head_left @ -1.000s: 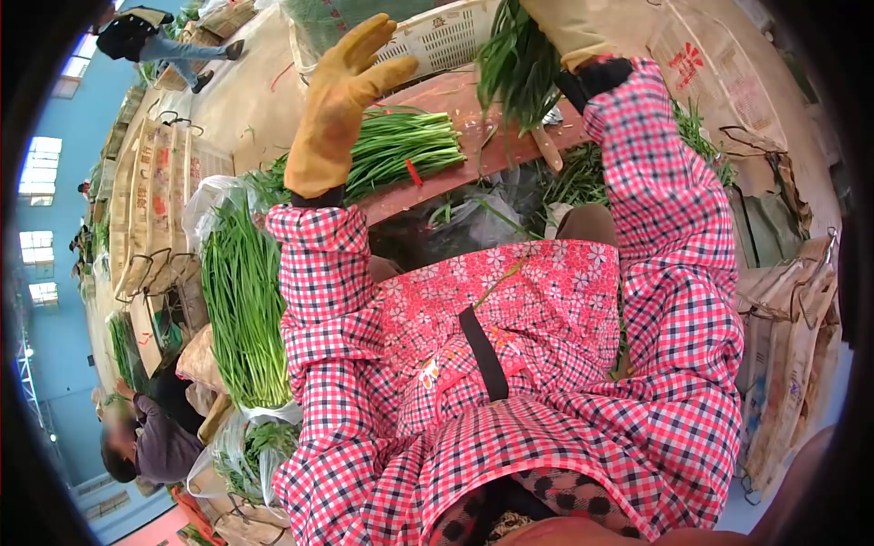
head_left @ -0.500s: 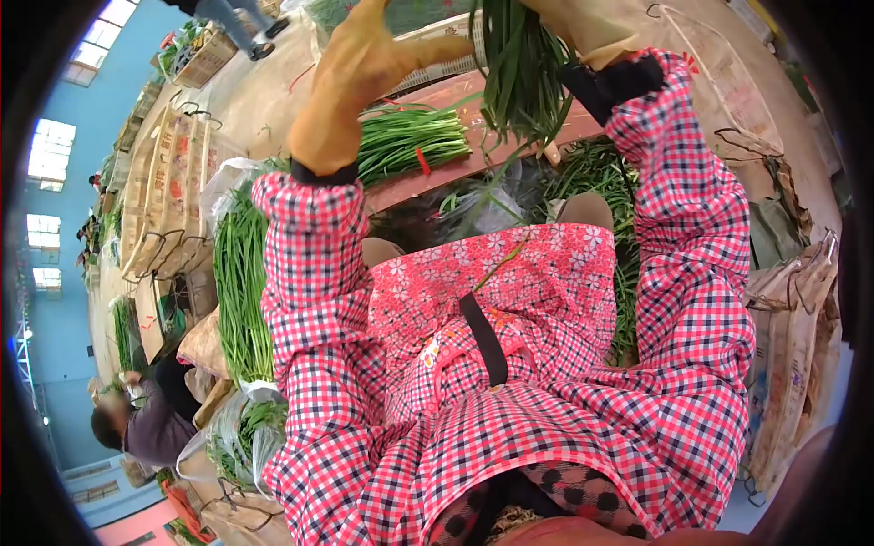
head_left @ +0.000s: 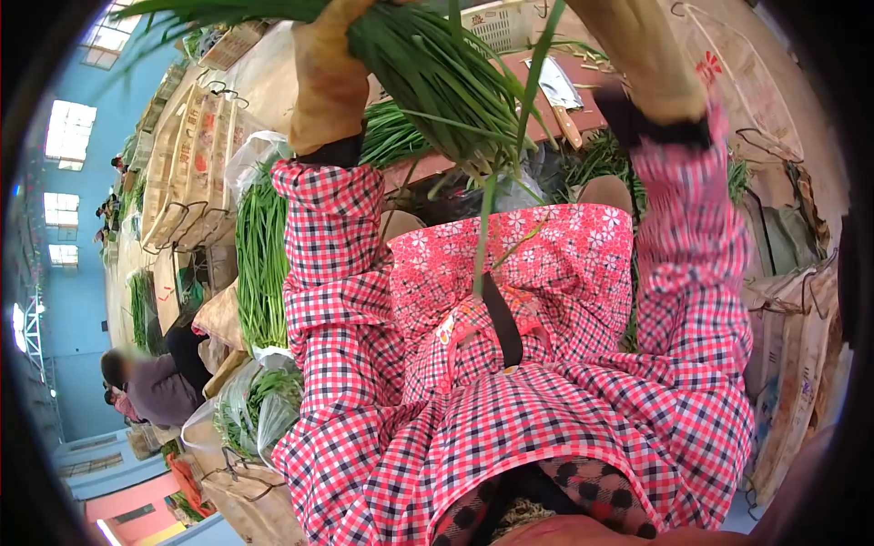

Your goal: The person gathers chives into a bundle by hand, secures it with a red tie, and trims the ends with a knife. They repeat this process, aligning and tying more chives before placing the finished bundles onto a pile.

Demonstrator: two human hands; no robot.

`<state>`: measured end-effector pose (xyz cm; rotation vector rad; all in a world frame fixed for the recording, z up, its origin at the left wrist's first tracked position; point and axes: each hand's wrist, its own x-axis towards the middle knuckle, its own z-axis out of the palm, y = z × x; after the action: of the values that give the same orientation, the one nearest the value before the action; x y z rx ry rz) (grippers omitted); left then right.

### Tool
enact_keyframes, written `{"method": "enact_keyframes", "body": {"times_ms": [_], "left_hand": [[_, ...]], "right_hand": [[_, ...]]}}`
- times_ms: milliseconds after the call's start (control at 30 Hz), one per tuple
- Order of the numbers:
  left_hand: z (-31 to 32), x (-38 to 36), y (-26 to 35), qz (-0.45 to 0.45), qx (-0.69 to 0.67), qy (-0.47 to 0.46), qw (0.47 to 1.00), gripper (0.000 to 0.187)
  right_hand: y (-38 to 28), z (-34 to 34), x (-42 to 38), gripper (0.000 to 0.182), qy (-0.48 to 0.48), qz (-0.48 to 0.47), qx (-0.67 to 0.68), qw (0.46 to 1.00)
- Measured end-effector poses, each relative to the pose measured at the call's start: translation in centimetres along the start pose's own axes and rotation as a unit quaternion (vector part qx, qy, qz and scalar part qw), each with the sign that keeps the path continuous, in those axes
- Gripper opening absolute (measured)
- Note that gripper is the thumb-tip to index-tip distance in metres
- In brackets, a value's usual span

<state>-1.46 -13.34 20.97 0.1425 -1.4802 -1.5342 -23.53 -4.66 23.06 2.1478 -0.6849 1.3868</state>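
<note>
My left hand [head_left: 332, 68], in a yellowish glove, is closed around a bundle of long green leaves [head_left: 437, 82] at the top of the view. The bundle slants down to the right, with loose blades hanging over my lap. My right hand [head_left: 642, 59], also gloved and blurred, is raised to the right of the bundle; its fingers are cut off by the top edge. Between my arms lies a cleaver [head_left: 557, 91] with a wooden handle on a reddish board [head_left: 587, 73]. Another green bundle [head_left: 391, 132] lies behind my left wrist.
Long greens [head_left: 261, 273] lie beside my left arm, above a plastic bag of greens [head_left: 259, 409]. Woven sacks [head_left: 187, 168] stand at left, others [head_left: 783, 364] at right. A seated person [head_left: 159, 387] is at lower left. A white crate [head_left: 496, 27] stands beyond the board.
The leaf bundle, earlier hanging by my right hand, is now in my left hand, which was open. My right hand has moved right, and the cleaver has come into view.
</note>
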Motion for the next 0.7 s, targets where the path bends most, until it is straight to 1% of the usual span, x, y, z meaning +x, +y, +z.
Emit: {"method": "enact_keyframes", "body": {"times_ms": [33,67,100,167,200,233,300,333,367,400,433,500,533,567,633,667,700], "left_hand": [[-1.4,0.2,0.3,0.003,0.016,0.016,1.000,0.022],[-2.7,0.4,0.6,0.003,0.034,0.029,0.999,0.023],[-3.9,0.8,0.6,-0.001,0.024,0.054,0.998,0.023],[-5.5,1.2,0.3,0.017,-0.023,0.057,0.998,0.025],[-6.3,1.5,0.0,0.023,-0.048,0.056,0.997,0.026],[-7.4,2.3,-0.2,0.004,-0.105,0.119,0.987,0.024],[-5.5,1.6,0.5,0.005,-0.126,0.137,0.982,0.019],[-4.6,1.4,0.9,0.011,-0.139,0.145,0.979,0.019],[-5.7,1.6,1.1,0.012,-0.156,0.156,0.975,0.023],[-6.2,1.5,1.4,0.018,-0.150,0.165,0.975,0.023],[-6.7,1.3,1.8,0.025,-0.144,0.175,0.974,0.024],[-6.8,0.5,2.2,0.037,-0.108,0.179,0.977,0.026],[-6.8,0.1,2.4,0.052,-0.043,0.185,0.980,0.025],[-6.9,-0.3,2.3,0.065,0.021,0.191,0.979,0.024],[-6.4,-0.4,2.5,0.047,-0.020,0.241,0.969,0.025],[-6.5,-0.3,2.5,0.037,-0.033,0.247,0.968,0.026],[-6.8,-0.1,2.4,0.027,-0.046,0.254,0.966,0.028]], "right_hand": [[-2.7,0.6,-3.0,0.070,0.007,0.092,0.095,0.991],[-6.2,1.3,-5.7,0.083,0.015,0.185,0.188,0.965],[-7.7,0.9,-5.7,0.090,-0.051,0.193,0.145,0.969],[-10.8,0.2,-5.6,0.105,-0.186,0.185,0.053,0.963],[-11.0,1.8,-6.6,0.097,-0.205,0.142,-0.041,0.968],[-11.1,3.3,-7.7,0.089,-0.217,0.096,-0.134,0.962],[-10.3,6.0,-9.1,0.070,-0.173,-0.011,-0.193,0.966],[-10.1,6.2,-9.7,0.057,-0.173,-0.036,-0.187,0.966],[-9.9,6.3,-10.1,0.044,-0.173,-0.064,-0.179,0.966],[-9.9,6.2,-9.8,0.033,-0.172,-0.089,-0.170,0.966],[-10.3,5.9,-9.6,0.029,-0.195,-0.091,-0.156,0.964],[-11.2,5.2,-8.9,0.025,-0.200,-0.085,-0.146,0.965],[-11.5,5.0,-8.5,0.023,-0.203,-0.083,-0.141,0.965],[-11.8,5.1,-8.2,0.017,-0.199,-0.074,-0.132,0.968],[-11.9,4.8,-7.8,0.014,-0.259,-0.062,-0.140,0.954],[-11.9,4.7,-7.8,0.013,-0.289,-0.055,-0.143,0.945],[-12.0,4.6,-7.8,0.012,-0.279,-0.054,-0.144,0.948]]}}
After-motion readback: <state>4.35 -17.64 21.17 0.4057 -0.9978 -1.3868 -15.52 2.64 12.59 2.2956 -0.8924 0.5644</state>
